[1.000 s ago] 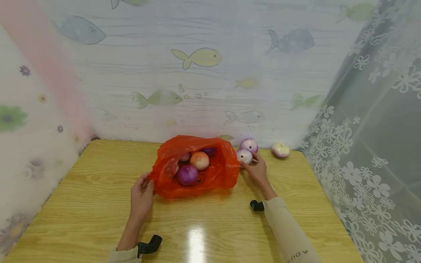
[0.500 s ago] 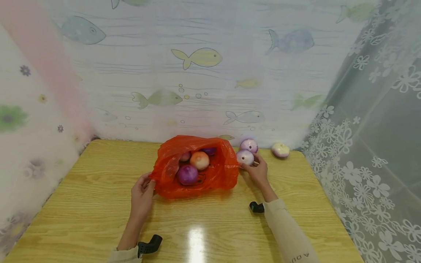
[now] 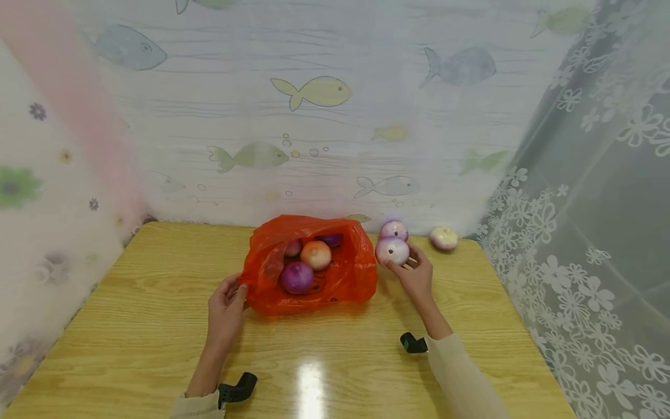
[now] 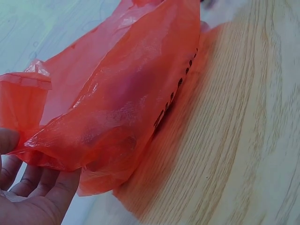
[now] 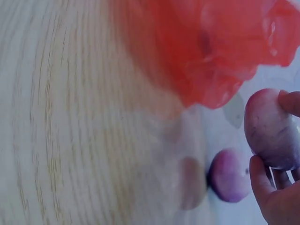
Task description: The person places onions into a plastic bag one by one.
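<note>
In the head view a red plastic bag (image 3: 356,291) lies on the table with its mouth open toward me. Inside it are several onions, among them a purple onion (image 3: 297,278) and an orange-brown onion (image 3: 316,256). My left hand (image 3: 226,308) pinches the bag's left edge; the left wrist view shows the thin plastic (image 4: 117,103) between thumb and fingers. Right of the bag, my right hand (image 3: 417,278) grips a pale purple onion (image 3: 392,251). The right wrist view shows that onion (image 5: 269,129) raised off the table, thumb on one side and fingers on the other.
Another pale purple onion (image 3: 394,229) sits behind the held one, near the back edge. Farther right stands a whitish onion (image 3: 444,238). A fish-patterned curtain (image 3: 314,145) hangs behind the wooden table (image 3: 157,326), and a flowered sheer curtain (image 3: 591,279) hangs at the right.
My right hand has lifted the pale purple onion off the table and drawn it slightly toward me and right. The left hand stays on the bag's edge.
</note>
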A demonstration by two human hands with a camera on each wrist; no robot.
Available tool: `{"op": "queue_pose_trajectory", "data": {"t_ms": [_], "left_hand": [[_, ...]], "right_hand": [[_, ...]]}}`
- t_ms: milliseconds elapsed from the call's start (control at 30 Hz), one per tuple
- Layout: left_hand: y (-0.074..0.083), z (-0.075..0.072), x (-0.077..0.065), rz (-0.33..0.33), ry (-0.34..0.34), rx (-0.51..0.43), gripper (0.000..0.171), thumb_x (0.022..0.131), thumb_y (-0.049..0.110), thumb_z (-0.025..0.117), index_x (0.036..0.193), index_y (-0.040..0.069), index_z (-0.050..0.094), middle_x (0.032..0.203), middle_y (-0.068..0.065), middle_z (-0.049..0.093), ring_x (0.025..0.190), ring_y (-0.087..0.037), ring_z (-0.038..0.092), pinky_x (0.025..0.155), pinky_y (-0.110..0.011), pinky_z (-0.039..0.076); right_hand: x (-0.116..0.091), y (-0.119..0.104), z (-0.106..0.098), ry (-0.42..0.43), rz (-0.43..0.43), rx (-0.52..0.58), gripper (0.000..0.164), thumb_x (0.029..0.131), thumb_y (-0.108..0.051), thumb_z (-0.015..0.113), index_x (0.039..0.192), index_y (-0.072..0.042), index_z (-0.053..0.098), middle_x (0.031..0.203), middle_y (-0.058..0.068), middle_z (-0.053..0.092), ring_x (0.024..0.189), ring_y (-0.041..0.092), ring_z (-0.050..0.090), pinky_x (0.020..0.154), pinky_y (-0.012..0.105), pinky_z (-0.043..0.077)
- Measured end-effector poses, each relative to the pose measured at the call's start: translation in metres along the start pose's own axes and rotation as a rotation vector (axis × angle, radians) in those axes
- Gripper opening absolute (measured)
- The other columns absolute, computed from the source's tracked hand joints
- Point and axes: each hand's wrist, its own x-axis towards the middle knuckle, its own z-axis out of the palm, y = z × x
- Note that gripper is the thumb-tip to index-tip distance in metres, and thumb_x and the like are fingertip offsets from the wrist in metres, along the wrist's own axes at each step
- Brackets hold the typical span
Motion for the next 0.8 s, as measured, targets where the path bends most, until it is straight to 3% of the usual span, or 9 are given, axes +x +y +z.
{"op": "queue_pose_trajectory", "data": {"t_ms": [200,400,500,700,800], "left_hand": [[0.002,0.001,0.000,-0.007,-0.001,0.006,0.033,0.108,0.016,0.049,0.138,0.002,0.053,0.117,0.014,0.062,0.104,0.001,0.064,0.084,-0.018,0.057],[0.003,0.002,0.000,-0.025,-0.007,0.025,0.034,0.109,0.016,0.047,0.140,0.003,0.051,0.132,-0.007,0.058,0.106,0.001,0.063,0.085,-0.017,0.056],[0.003,0.002,0.000,-0.030,-0.009,0.022,0.034,0.109,0.016,0.047,0.140,0.003,0.051,0.134,-0.010,0.057,0.106,0.001,0.063,0.085,-0.016,0.056],[0.002,0.003,0.000,-0.021,-0.004,0.021,0.032,0.109,0.016,0.048,0.138,0.003,0.052,0.126,0.000,0.059,0.105,0.000,0.063,0.084,-0.017,0.056],[0.002,0.003,0.000,-0.018,-0.007,0.023,0.033,0.109,0.015,0.047,0.139,0.003,0.052,0.129,-0.004,0.059,0.105,0.000,0.063,0.084,-0.017,0.056]], "right_hand": [[-0.011,-0.014,-0.002,-0.006,-0.015,0.059,0.064,0.083,0.002,0.080,0.140,0.003,0.053,0.137,0.018,0.056,0.112,0.027,0.060,0.080,0.012,0.054],[-0.025,-0.037,0.000,-0.029,-0.024,0.126,0.064,0.081,0.005,0.080,0.140,0.001,0.054,0.135,0.014,0.056,0.106,0.013,0.061,0.081,0.016,0.056],[-0.031,-0.046,0.003,-0.042,-0.046,0.168,0.065,0.080,0.008,0.080,0.140,0.003,0.053,0.133,0.014,0.055,0.105,0.012,0.061,0.082,0.017,0.056],[-0.046,-0.064,0.015,-0.113,-0.077,0.249,0.066,0.080,0.011,0.078,0.140,0.001,0.052,0.132,0.010,0.055,0.106,0.016,0.061,0.085,0.021,0.057],[-0.056,-0.071,0.025,-0.165,-0.078,0.286,0.066,0.080,0.012,0.077,0.140,0.001,0.053,0.131,0.011,0.056,0.105,0.018,0.061,0.086,0.023,0.058]]}}
